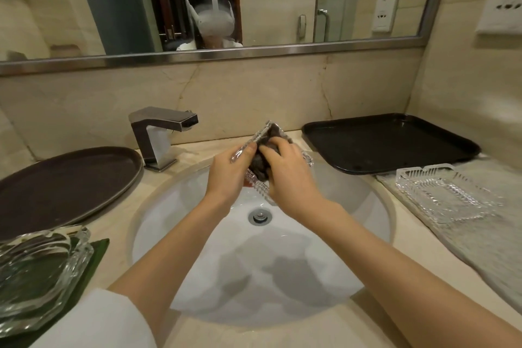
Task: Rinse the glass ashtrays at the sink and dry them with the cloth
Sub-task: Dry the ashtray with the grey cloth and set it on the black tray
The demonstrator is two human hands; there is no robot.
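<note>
Both hands (228,175) (291,175) grip ashtray (261,133), cloth (261,167).

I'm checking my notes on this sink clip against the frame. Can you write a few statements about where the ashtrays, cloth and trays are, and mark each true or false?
1. The left hand holds a glass ashtray above the sink. True.
2. The right hand presses a dark cloth against that ashtray. True.
3. Water is running from the faucet. False: no stream shows below the spout.
4. The black rectangular tray holds an ashtray. False: nothing lies on it; a second glass ashtray lies on the grey towel in front of it.
5. More clear glassware stands at the left near the oval brown tray. True.
</note>
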